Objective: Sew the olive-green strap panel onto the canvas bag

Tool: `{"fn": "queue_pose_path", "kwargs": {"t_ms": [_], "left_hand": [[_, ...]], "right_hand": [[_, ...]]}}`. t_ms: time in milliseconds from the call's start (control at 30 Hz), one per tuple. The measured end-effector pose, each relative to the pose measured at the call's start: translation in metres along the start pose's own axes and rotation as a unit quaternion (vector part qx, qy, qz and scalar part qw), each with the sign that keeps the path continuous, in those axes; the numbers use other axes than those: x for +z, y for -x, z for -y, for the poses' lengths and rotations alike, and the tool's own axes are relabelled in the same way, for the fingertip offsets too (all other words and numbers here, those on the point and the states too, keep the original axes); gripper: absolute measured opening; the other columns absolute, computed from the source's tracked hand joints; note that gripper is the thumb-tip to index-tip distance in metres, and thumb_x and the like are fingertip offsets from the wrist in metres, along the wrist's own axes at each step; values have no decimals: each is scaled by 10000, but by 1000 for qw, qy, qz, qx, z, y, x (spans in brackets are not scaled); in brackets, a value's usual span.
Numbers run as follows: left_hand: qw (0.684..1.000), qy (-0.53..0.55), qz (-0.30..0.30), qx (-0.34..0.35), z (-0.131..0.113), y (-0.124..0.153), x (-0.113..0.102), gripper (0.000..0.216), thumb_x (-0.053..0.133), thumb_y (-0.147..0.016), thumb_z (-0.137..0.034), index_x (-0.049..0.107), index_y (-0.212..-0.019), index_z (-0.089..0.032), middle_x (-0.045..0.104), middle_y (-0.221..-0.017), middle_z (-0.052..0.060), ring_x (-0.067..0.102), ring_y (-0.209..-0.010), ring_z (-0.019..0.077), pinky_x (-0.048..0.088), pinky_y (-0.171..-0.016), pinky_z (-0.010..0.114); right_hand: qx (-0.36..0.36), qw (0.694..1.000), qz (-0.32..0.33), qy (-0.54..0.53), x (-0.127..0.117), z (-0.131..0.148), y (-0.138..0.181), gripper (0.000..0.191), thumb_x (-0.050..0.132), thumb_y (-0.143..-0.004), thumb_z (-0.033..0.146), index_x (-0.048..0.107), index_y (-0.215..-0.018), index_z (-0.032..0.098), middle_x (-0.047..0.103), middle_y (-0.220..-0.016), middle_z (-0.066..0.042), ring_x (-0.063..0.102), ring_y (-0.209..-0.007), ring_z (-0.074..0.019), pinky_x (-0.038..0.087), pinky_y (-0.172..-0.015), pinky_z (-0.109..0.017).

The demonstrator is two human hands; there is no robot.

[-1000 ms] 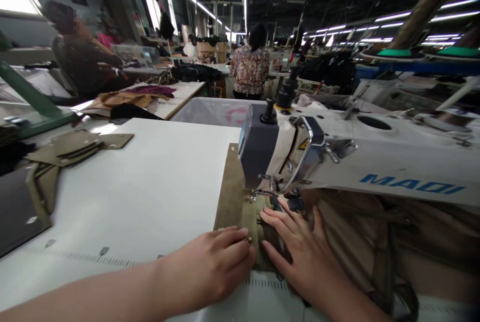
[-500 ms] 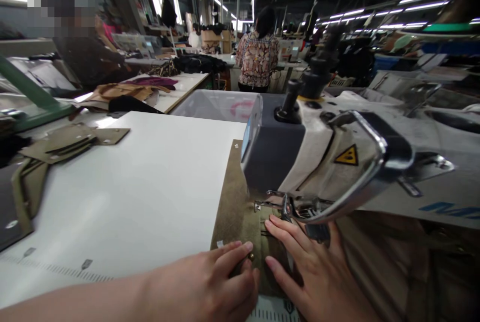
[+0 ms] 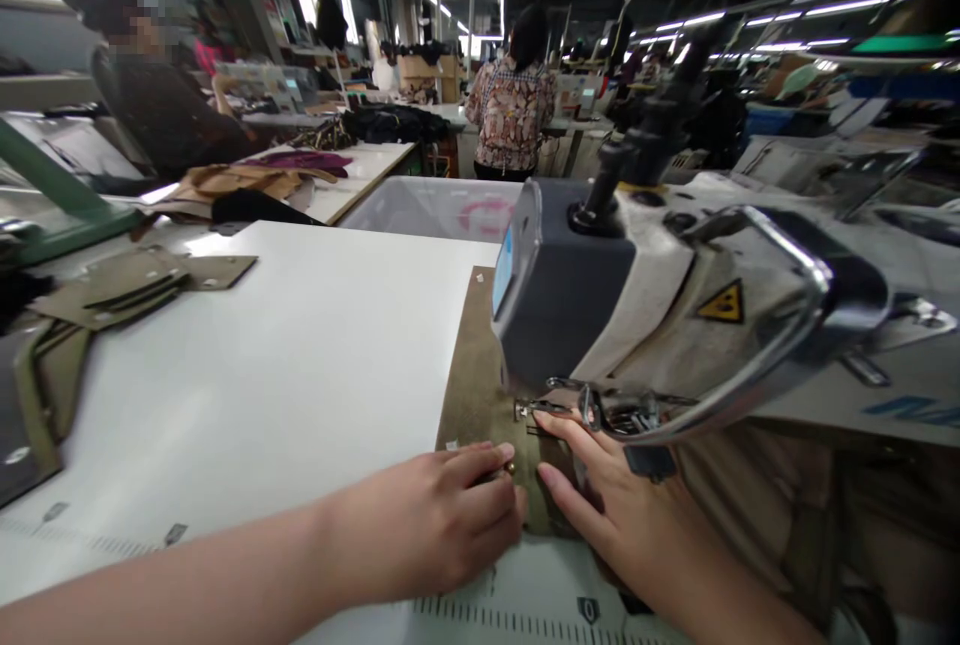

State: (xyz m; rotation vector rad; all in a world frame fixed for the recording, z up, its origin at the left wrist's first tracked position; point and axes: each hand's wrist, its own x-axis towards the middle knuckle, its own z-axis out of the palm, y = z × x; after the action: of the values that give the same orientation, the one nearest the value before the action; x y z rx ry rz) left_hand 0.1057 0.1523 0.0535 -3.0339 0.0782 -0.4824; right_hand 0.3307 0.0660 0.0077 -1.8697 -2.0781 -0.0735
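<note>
An olive-brown fabric piece [image 3: 469, 380] lies under the presser foot [image 3: 523, 410] of a sewing machine [image 3: 570, 295]. On its near part rests my left hand [image 3: 457, 515], fingers curled around a slim dark tool with a brass-coloured spot [image 3: 511, 467]; most of the tool is hidden, so its kind is unclear. My right hand [image 3: 611, 505] lies flat on the fabric's right side, thumb and fingers apart. Its index fingertip is close beside the presser foot, and the machine head covers some of its fingers.
Olive fabric parts [image 3: 142, 285] are piled at the left of the white tabletop [image 3: 300, 355]. Ruler marks run along the near edge. A clear plastic bin [image 3: 427, 205] stands behind the table. More fabric [image 3: 750, 505] bunches at the right. Two people sit or stand farther back.
The fabric has moved away from me beneath the presser foot. Both hands have travelled forward with it, and the view has shifted slightly.
</note>
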Motion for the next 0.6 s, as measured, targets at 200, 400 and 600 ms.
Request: {"fn": "queue_pose_path", "kwargs": {"t_ms": [200, 400, 600], "left_hand": [[1000, 6, 27, 0, 7, 1, 3, 290, 408, -1013, -42, 684, -1102, -47, 712, -986, 93, 675, -1054, 254, 554, -1025, 352], [1000, 16, 16, -5, 11, -2, 5, 273, 424, -1013, -56, 674, -1118, -23, 721, -988, 110, 673, -1090, 276, 574, -1000, 354], [998, 26, -58, -20, 15, 20, 19, 429, 344, -968, 5, 657, -1231, -128, 738, -1153, 75, 656, -1171, 243, 549, -1008, 325]], "right_hand": [[6, 1000, 23, -19, 2, -4, -4, 427, 439, -984, 494, 635, -1287, 266, 708, -1175, -89, 609, -1146, -300, 505, -966, -515], [-2, 1000, 12, -28, 2, -5, -10, 338, 483, -976, 453, 711, -1124, 252, 718, -1116, -96, 612, -1100, -340, 394, -1029, -672], [-1, 1000, 28, -6, -30, 13, -17, 227, 547, -969, 416, 659, -1108, 276, 706, -1084, -40, 581, -1179, -274, 315, -1117, -651]]}}
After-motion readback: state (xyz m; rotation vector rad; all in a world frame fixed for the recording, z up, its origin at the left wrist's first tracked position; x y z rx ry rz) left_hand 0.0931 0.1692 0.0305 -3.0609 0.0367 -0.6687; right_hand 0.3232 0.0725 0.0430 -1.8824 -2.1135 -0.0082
